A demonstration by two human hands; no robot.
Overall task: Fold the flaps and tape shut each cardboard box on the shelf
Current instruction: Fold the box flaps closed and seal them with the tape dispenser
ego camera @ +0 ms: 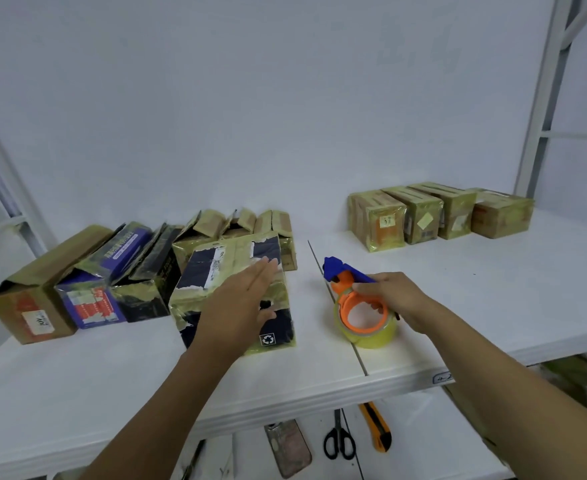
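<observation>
My left hand (pixel 240 303) lies flat, fingers straight, on top of the tape-patched navy and tan cardboard box (pixel 209 268) near the white shelf's (pixel 112 368) front. Just to its right, my right hand (pixel 399 299) grips the orange-and-blue tape dispenser (pixel 361 317). The box's length runs away from me.

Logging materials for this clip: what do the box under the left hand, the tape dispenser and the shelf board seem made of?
Dark-printed cardboard box: brown cardboard, glossy under what looks like clear tape; torn paper labels show. Blue-and-orange tape dispenser: probably moulded plastic, smooth saturated colour; its yellowish tape roll is shiny film. White shelf board: smooth, matte; painted metal or laminate, unclear.
</observation>
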